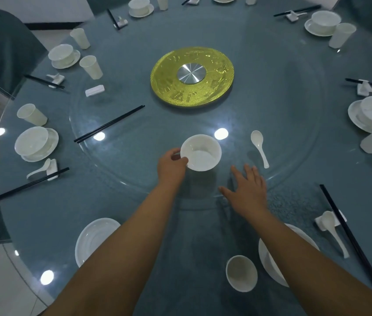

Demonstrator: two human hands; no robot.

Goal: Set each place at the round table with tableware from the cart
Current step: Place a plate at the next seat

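Round glass-topped table point(203, 224), seen from the 6 o'clock edge. Left hand point(171, 166) pinches the near-left rim of a white bowl point(201, 152), thumb over the lip, fingers curled under; the bowl sits tilted on the glass turntable point(134, 156), just toward 6 o'clock from the gold centre disc point(191, 76). Right hand point(247, 185) lies flat, fingers spread and straight, holding nothing, on the turntable's near rim at about 5 o'clock from the bowl. A loose white spoon point(259, 148) lies on the turntable just at 3 o'clock of the bowl, apart from both hands. Loose black chopsticks point(109, 124) lie at 9 o'clock of the bowl, and a white rest point(95, 90) beyond them at 10 o'clock. At the near edge: a bare plate point(93, 238) at 7 o'clock, a cup point(241, 273) at 6 o'clock, another plate point(269, 261) partly hidden under the right forearm. Places at 8, 10, 12, 2 and 3 o'clock carry bowl, plate and cup.
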